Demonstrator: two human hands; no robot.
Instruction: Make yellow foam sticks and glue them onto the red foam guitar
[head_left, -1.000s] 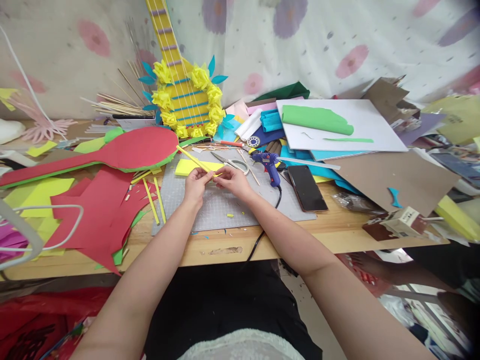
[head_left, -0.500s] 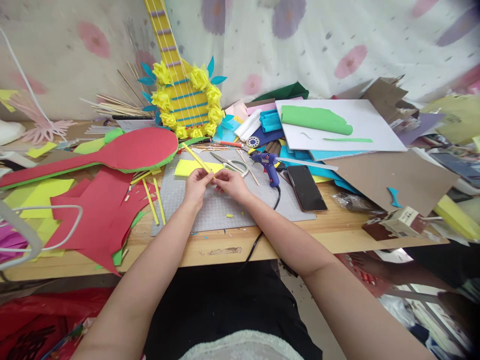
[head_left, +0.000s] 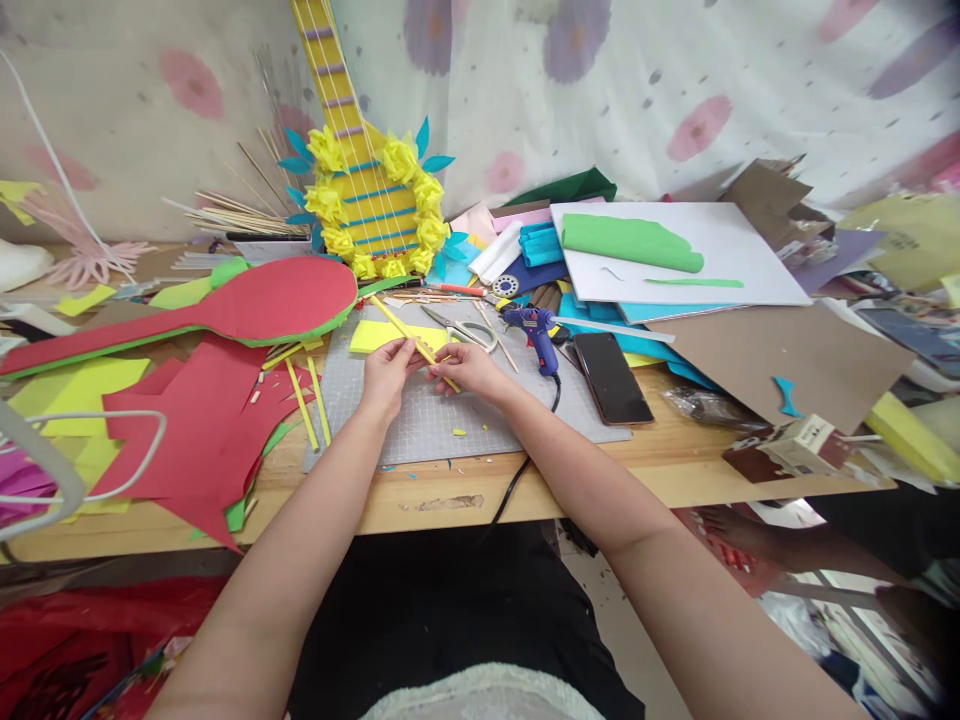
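A thin yellow stick (head_left: 395, 321) slants between my hands above the grey cutting mat (head_left: 405, 430). My left hand (head_left: 390, 372) pinches it near the middle, and my right hand (head_left: 466, 368) closes on it closer to its lower end, which pokes out below the fingers. What the stick is made of, I cannot tell. Just behind my hands lie a yellow paper piece (head_left: 369, 337) and scissors (head_left: 472, 333). A blue glue gun (head_left: 534, 325) rests to the right on the mat, its cord running to the table edge.
A phone (head_left: 613, 378) lies right of the glue gun. On the left are a red guitar-shaped piece (head_left: 277, 300), red paper (head_left: 187, 430) and loose yellow strips (head_left: 301, 405). A yellow paper guitar (head_left: 375, 205) with flowers stands behind. White board (head_left: 750, 260) lies back right.
The yellow stick has shifted down and to the right, so its lower end now shows past my right hand. My left hand has moved slightly left, and the two hands are a little farther apart.
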